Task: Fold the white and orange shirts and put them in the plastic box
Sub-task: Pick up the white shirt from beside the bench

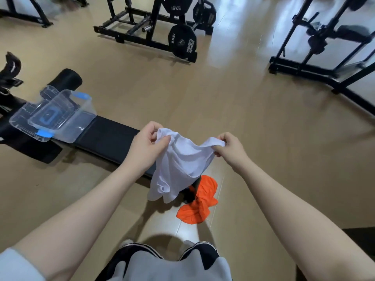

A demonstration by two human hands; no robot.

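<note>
The white shirt hangs in the air in front of me, crumpled, above the near end of a black bench. My left hand pinches its upper left edge and my right hand pinches its upper right edge. Below it, the orange shirt lies bunched, draped from the bench end down to the floor, partly hidden by the white one. The clear plastic box with blue latches stands open on the far left part of the bench, its lid lying beside it.
A weight rack with black 15 kg plates stands on the tan floor ahead. More black gym frames are at the right. A black roller pad sits behind the box. My legs and shoes are at the bottom.
</note>
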